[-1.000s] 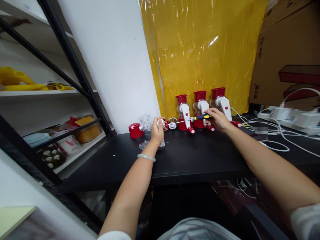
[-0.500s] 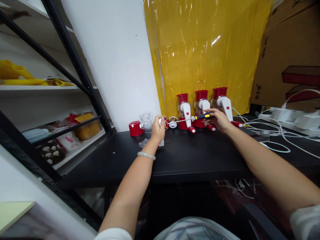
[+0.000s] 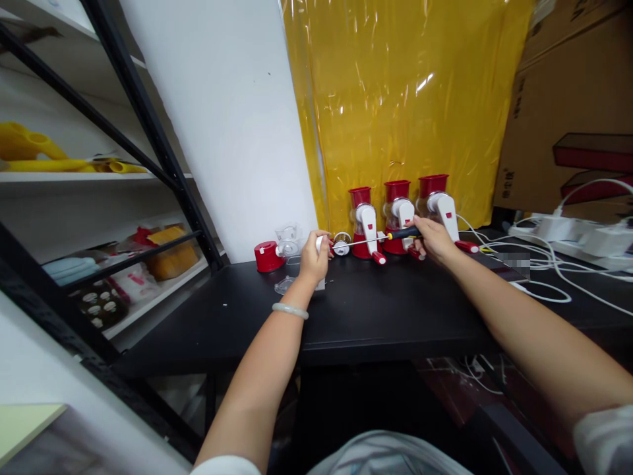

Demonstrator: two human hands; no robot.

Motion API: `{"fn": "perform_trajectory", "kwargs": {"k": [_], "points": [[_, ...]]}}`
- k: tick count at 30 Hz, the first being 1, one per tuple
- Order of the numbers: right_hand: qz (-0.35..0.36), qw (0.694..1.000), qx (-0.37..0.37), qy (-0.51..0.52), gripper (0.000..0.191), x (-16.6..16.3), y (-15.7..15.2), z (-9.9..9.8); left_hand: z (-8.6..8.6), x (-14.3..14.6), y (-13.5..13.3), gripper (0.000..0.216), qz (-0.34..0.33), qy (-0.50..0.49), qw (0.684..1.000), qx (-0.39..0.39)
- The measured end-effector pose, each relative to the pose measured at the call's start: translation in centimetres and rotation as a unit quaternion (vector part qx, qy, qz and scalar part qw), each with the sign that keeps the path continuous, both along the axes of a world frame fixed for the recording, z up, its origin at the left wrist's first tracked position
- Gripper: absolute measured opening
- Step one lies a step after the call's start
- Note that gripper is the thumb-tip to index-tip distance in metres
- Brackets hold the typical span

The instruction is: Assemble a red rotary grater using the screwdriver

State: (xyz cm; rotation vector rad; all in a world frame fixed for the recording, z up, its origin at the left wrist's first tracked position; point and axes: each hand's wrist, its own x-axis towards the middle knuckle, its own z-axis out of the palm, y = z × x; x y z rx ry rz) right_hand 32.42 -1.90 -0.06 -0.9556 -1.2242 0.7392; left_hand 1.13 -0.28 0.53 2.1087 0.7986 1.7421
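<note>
Screwdriver (image 3: 397, 235) sits gripped in the right hand (image 3: 434, 239). Left of the screwdriver, the left hand (image 3: 314, 258) clasps a white part (image 3: 320, 241).

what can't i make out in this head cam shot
White part, head view: mostly covered by the left hand, so its full shape is hidden.
Tip of the screwdriver, head view: too small to tell whether it touches the part.
Middle red-and-white grinder, head view: partly hidden behind the screwdriver and right hand.
Cardboard box, head view: cut off by the right edge.
</note>
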Motion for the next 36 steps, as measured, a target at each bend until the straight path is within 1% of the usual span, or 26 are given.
{"fn": "perform_trajectory", "kwargs": {"k": [2,3,5,8,10,15,19,21,24,26,28,31,34,36], "points": [[-0.013,1.0,-0.003,-0.007,0.056,0.0,0.0,0.1,-0.1,0.0,0.0,0.039,-0.004,0.008,1.0,-0.002],[-0.014,1.0,-0.007,-0.001,0.053,-0.1,0.0,0.2,-0.1,0.1,0.0,0.039,-0.005,0.008,1.0,-0.005],[-0.012,0.999,-0.016,0.033,0.042,-0.2,0.0,0.5,-0.1,0.1,0.1,0.039,-0.003,0.002,1.0,-0.013],[-0.005,0.995,-0.024,0.092,0.02,-0.3,0.2,0.7,-0.2,0.1,0.2,0.04,0.005,-0.006,1.0,-0.023],[0.009,0.994,-0.027,0.107,0.011,-0.2,0.3,0.7,-0.2,0.1,0.4,0.04,0.01,-0.006,1.0,-0.025],[0.037,0.993,-0.023,0.108,0.014,0.2,0.5,0.6,-0.2,0.2,0.4,0.038,0.012,-0.002,1.0,-0.028],[0.032,0.994,-0.007,0.102,0.013,-0.1,0.5,0.6,0.0,0.2,0.1,0.037,0.008,-0.014,0.999,-0.037],[0.03,0.996,-0.003,0.081,0.02,-0.2,0.4,0.4,0.1,0.1,0.0,0.036,0.013,-0.018,0.999,-0.037],[0.025,0.999,-0.004,0.032,0.037,-0.2,0.1,0.2,0.2,0.1,0.1,0.034,0.025,-0.017,0.999,-0.026],[0.015,1.0,-0.007,-0.001,0.044,-0.2,0.0,0.0,0.1,0.1,0.2,0.034,0.025,-0.016,0.999,-0.024],[-0.002,1.0,-0.006,-0.011,0.042,-0.2,0.1,0.0,0.0,0.2,0.3,0.035,0.022,-0.016,0.999,-0.027],[-0.015,1.0,-0.006,0.02,0.028,-0.1,0.6,0.1,-0.1,0.2,0.3,0.036,0.026,-0.012,0.999,-0.028],[0.001,0.999,-0.014,0.042,0.017,0.1,1.1,0.2,-0.2,0.2,0.3,0.037,0.029,-0.008,0.999,-0.026],[0.009,0.998,-0.021,0.05,0.018,0.2,1.1,0.2,-0.2,0.2,0.3,0.037,0.027,-0.008,0.999,-0.028]]}}
